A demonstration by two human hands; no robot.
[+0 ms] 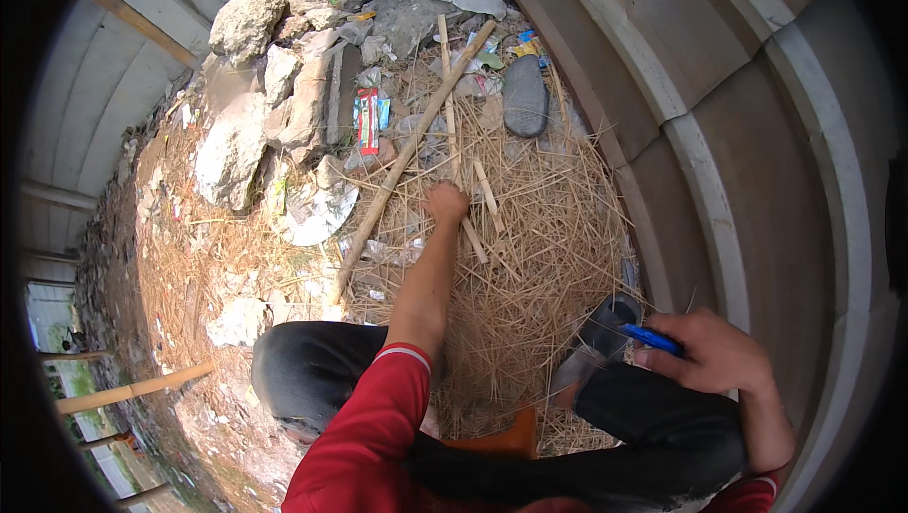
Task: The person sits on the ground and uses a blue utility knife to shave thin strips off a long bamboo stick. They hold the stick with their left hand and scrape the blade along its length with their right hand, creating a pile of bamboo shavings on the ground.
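My left hand (445,202) reaches forward over the dry straw (558,220), its fingers closed round a thin wooden strip (447,87) that shows both beyond and nearer than the fist. A short wooden piece (488,193) lies just right of that hand. On its left, a thicker wooden pole (411,144) slants across the straw. At the lower right, above my bent knee, my right hand (711,350) is closed on a slim blue handle (653,338). The blue handle points left; what tool it belongs to is not clear.
Large rocks (236,135) are piled at the far left, with a red wrapper (367,123) beside them. A dark shoe sole (526,97) lies far right of the strip. A corrugated wall (700,173) rises close on my right. Something orange (497,435) shows between my legs.
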